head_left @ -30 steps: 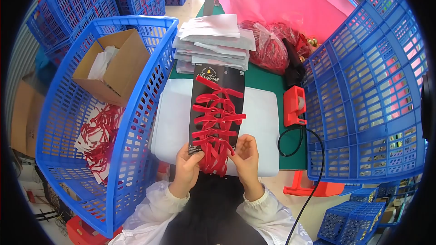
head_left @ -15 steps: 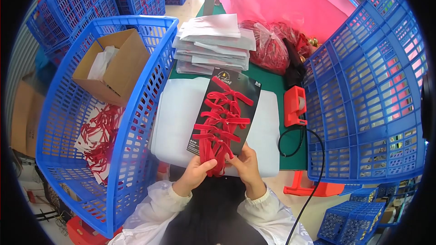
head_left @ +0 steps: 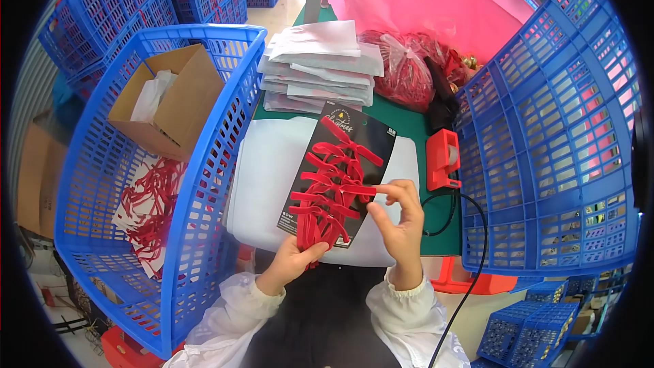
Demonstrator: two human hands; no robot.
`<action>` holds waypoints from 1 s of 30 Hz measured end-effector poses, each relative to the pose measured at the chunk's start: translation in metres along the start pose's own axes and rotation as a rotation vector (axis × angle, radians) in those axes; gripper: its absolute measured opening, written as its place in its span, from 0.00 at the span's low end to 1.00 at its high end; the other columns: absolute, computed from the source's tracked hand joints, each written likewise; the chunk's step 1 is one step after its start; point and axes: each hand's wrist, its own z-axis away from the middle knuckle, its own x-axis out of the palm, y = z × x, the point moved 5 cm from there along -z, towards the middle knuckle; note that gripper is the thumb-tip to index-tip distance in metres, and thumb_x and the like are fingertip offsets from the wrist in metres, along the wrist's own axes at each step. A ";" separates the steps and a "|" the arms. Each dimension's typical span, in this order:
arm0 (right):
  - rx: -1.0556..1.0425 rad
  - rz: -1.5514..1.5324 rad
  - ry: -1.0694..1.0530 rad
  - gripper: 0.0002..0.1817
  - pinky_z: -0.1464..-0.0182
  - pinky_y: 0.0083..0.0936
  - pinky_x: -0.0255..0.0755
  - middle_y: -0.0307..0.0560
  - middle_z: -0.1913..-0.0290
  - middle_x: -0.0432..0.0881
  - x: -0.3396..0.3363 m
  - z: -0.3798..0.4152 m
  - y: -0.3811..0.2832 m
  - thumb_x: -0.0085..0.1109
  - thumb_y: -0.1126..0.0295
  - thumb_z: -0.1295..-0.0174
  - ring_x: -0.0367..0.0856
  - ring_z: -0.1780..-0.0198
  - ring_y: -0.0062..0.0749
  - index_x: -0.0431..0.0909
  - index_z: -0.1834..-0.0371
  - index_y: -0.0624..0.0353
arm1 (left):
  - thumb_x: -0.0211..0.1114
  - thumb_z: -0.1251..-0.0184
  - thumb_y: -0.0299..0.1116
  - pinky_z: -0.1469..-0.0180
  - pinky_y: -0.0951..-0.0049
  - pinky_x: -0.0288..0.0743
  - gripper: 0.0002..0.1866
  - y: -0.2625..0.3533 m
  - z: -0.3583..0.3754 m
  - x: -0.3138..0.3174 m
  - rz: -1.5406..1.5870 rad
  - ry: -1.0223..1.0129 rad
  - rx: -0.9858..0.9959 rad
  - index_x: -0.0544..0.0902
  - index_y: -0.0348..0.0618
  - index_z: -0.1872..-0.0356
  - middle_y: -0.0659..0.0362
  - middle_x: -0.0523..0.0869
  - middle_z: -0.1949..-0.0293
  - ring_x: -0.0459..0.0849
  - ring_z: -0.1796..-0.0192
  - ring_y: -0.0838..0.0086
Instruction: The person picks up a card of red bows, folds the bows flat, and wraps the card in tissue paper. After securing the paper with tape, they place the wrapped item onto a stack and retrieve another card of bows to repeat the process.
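Observation:
A black card (head_left: 373, 138) with printed text lies tilted over a stack of white sheets (head_left: 262, 163). Several red ribbon bows (head_left: 334, 180) run down its front, their tails gathered at the bottom. My left hand (head_left: 293, 264) grips the ribbon tails at the card's lower edge, thumb on top. Beside the card's right edge is my right hand (head_left: 402, 221), its thumb and index finger apart and the index fingertip touching the end of one bow loop.
A blue basket (head_left: 180, 232) on the left holds a cardboard box (head_left: 191, 95) and red ribbons. Behind the card are stacked white packets (head_left: 320, 61) and bagged red ribbons (head_left: 402, 78). At right stand a red tape dispenser (head_left: 443, 160), a black cable and a blue crate (head_left: 545, 136).
My right hand has let go of the ribbon tails and moved up and right to a bow loop, its fingers now spread. The card has shifted slightly and tilts more.

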 end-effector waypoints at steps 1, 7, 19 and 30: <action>-0.021 0.051 -0.053 0.15 0.59 0.24 0.67 0.41 0.63 0.76 0.005 -0.003 -0.004 0.71 0.73 0.51 0.73 0.61 0.29 0.83 0.59 0.58 | 0.64 0.32 0.32 0.71 0.80 0.63 0.06 0.002 0.001 0.002 -0.014 -0.001 -0.003 0.80 0.43 0.68 0.69 0.75 0.77 0.70 0.75 0.85; -0.198 0.210 0.056 0.10 0.63 0.26 0.68 0.41 0.68 0.79 0.001 -0.014 -0.004 0.69 0.80 0.52 0.75 0.64 0.32 0.83 0.65 0.59 | 0.64 0.33 0.31 0.72 0.79 0.62 0.05 0.006 0.004 0.001 -0.026 -0.007 -0.020 0.80 0.43 0.68 0.69 0.75 0.77 0.69 0.75 0.86; 0.636 -0.786 0.076 0.21 0.39 0.28 0.66 0.45 0.43 0.74 0.052 0.077 0.044 0.47 0.67 0.28 0.73 0.43 0.27 0.65 0.35 0.64 | 0.60 0.30 0.28 0.75 0.81 0.60 0.08 0.012 -0.006 0.017 0.247 0.239 0.162 0.76 0.43 0.72 0.66 0.74 0.79 0.69 0.78 0.84; 0.724 -1.099 0.065 0.12 0.44 0.29 0.68 0.39 0.53 0.78 0.099 0.105 0.048 0.41 0.62 0.23 0.76 0.48 0.26 0.72 0.56 0.56 | 0.61 0.29 0.30 0.72 0.81 0.66 0.07 0.017 -0.007 0.023 -0.065 0.205 0.234 0.81 0.38 0.68 0.67 0.79 0.76 0.75 0.74 0.85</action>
